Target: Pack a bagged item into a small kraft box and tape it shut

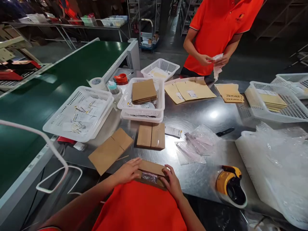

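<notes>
Both hands are on one small cardboard box (151,170) at the near edge of the steel surface (211,112), tight against the person's chest. The left hand (127,171) lies spread on the box's left end, fingers flat, pinning it down. The right hand (171,183) curls round the right end, fingertips hooked over the edge. Between them, something glittery (149,176) shows through the open top; what it is, I cannot tell. That two-sided grip likely steadies the box while its flap stands up.

Moving outward: one flattened carton (110,150) lies just left of the box, and a folded carton (151,136) sits beyond it, within easy reach. A few clear plastic bags (196,144) are scattered to the right, with one black pen (225,131) past them. One yellow tape dispenser (229,184) waits at the right near edge.

Farther back I count five white baskets: one (79,112) holding small packets, a stacked pair (143,107) with cardboard on top, one (160,68) behind, one (274,101) to the right. Across the surface, a co-worker's hands (213,60) hold white paper.
</notes>
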`<action>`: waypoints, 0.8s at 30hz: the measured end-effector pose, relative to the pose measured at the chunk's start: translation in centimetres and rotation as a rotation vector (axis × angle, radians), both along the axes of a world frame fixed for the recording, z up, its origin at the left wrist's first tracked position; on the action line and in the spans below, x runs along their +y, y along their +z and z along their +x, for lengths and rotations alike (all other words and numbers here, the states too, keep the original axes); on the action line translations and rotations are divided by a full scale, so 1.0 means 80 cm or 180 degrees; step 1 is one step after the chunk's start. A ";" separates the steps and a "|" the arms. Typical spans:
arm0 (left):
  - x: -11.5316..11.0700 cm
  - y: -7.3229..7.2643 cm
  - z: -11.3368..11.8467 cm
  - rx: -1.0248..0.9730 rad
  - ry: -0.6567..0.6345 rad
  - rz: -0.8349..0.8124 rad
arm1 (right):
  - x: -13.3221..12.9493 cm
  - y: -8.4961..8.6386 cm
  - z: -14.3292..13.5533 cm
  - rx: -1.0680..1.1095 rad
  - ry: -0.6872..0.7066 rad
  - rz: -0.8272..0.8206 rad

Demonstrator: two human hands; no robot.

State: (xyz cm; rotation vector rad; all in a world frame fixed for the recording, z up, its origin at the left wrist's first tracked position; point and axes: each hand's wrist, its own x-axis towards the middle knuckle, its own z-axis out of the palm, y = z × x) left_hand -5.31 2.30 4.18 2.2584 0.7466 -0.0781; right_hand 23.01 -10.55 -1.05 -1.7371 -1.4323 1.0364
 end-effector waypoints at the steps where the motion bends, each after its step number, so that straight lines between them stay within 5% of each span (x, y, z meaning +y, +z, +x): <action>1: 0.001 0.004 0.002 0.0008 -0.0044 -0.0048 | 0.002 0.000 -0.001 0.0143 -0.0087 -0.0043; 4: 0.003 0.003 0.020 0.0056 0.0299 0.0056 | 0.008 -0.004 -0.007 0.0437 -0.0416 -0.0051; 10: -0.016 -0.035 0.046 0.0112 0.1196 0.0018 | 0.005 -0.012 -0.014 0.0521 -0.0571 -0.0088; 17: -0.040 -0.060 0.035 -0.0563 0.2809 -0.1274 | 0.005 -0.018 -0.023 0.0553 -0.0736 -0.0168; 24: -0.026 -0.065 0.037 -0.0885 0.3035 -0.1550 | 0.016 -0.024 -0.031 0.0236 -0.0792 -0.0078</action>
